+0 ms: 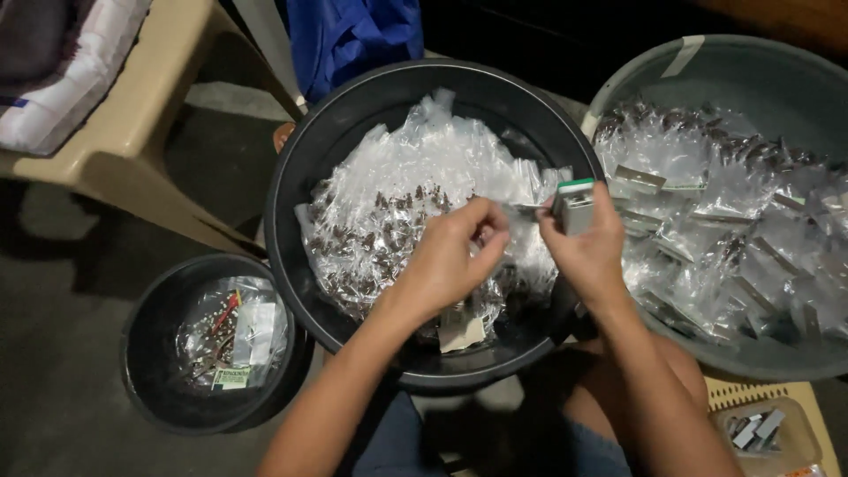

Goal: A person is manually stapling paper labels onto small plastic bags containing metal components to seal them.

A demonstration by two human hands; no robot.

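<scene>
Left hand (pixel 450 256) pinches a clear packet (pixel 521 210) — right hand (pixel 587 247) grips a small stapler (pixel 574 205) — over the black basin (pixel 305 177).

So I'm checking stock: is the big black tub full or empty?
Roughly half full: small clear bags heap inside the black tub, rim showing above.
</scene>
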